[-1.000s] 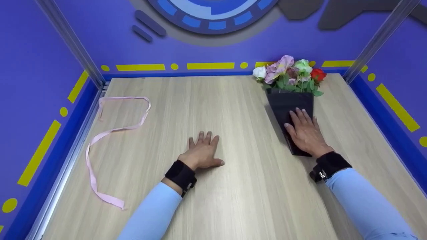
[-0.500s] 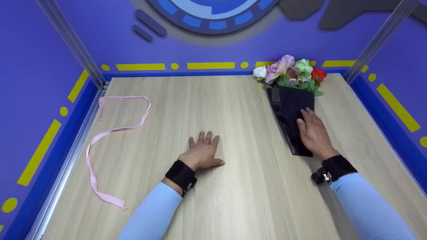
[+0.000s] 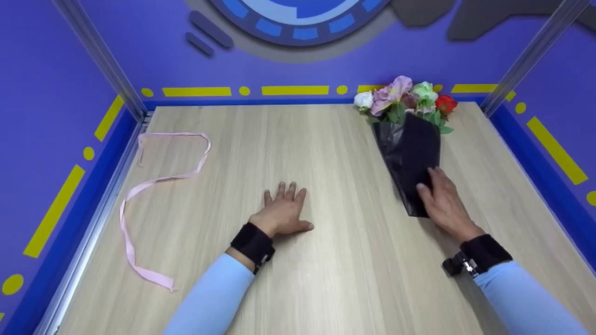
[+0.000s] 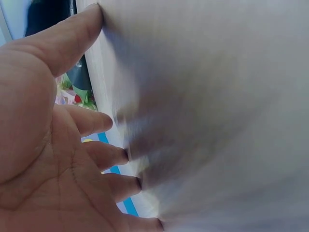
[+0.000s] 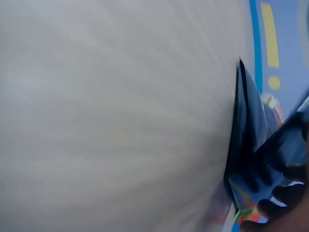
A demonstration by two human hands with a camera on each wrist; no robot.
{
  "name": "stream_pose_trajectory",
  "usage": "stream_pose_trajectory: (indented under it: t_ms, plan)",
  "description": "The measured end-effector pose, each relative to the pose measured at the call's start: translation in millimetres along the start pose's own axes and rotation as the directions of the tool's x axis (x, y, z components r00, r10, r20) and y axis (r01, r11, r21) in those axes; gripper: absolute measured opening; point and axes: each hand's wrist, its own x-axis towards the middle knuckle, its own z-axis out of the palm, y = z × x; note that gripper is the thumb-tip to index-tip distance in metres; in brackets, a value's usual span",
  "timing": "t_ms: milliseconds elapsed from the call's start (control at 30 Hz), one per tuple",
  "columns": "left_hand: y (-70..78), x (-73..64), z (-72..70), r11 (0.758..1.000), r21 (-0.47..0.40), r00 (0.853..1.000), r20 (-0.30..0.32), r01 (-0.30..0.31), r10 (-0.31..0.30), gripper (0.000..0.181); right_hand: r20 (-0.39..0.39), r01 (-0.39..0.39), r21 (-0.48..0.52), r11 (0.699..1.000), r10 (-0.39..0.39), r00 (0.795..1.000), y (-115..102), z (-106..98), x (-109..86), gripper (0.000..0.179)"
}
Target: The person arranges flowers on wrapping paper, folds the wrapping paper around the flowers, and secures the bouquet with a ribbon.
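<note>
A bouquet of pink, white, green and red flowers (image 3: 396, 95) lies at the back right, its lower part inside a black paper wrap (image 3: 396, 149). My right hand (image 3: 447, 202) is at the wrap's lower right edge, its fingers loosely bent against the paper. In the right wrist view, fingers (image 5: 285, 198) show beside a raised fold of the dark paper (image 5: 270, 166). My left hand (image 3: 281, 214) rests palm down on the wooden tabletop, fingers spread, holding nothing. The left wrist view shows its fingertips (image 4: 123, 154) touching the surface.
A pink ribbon (image 3: 163, 179) lies in a loose S-shape on the left of the wooden tabletop (image 3: 335, 260). Blue-purple panels (image 3: 298, 70) with yellow marks stand at the back and both sides. A metal rail (image 3: 88, 242) runs along the left edge.
My right hand has slid toward me and right, off the middle of the wrap. The upper paper flap has risen, now peaking in front of the flowers. The left hand has stayed still.
</note>
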Motion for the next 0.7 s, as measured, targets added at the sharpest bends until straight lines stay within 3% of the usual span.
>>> stream_pose_trajectory:
  t_ms: [133, 300, 533, 700]
  plan:
    - [1.3, 0.3, -1.0, 1.000, 0.002, 1.000, 0.000, 0.002, -0.002, 0.098, 0.137, 0.060, -0.138, 0.989, -0.041, 0.990, -5.7, 8.8, -6.0, 0.080]
    - [1.8, -0.4, -0.3, 1.000, -0.005, 1.000, 0.005, 0.002, -0.002, 0.098, 0.213, 0.113, -0.261, 0.959, -0.057, 0.975, -10.7, 18.7, -8.7, 0.075]
    - [2.1, -0.8, 0.6, 1.000, -0.005, 1.000, -0.006, -0.001, 0.000, 0.098, 0.216, 0.077, -0.253, 0.964, -0.022, 0.976, -12.6, 24.9, -6.5, 0.072]
    - [3.1, -1.4, -0.5, 1.000, -0.012, 1.000, -0.002, 0.002, -0.002, 0.098, 0.139, 0.024, -0.233, 0.972, 0.009, 0.990, -12.2, 30.2, -5.6, 0.072]
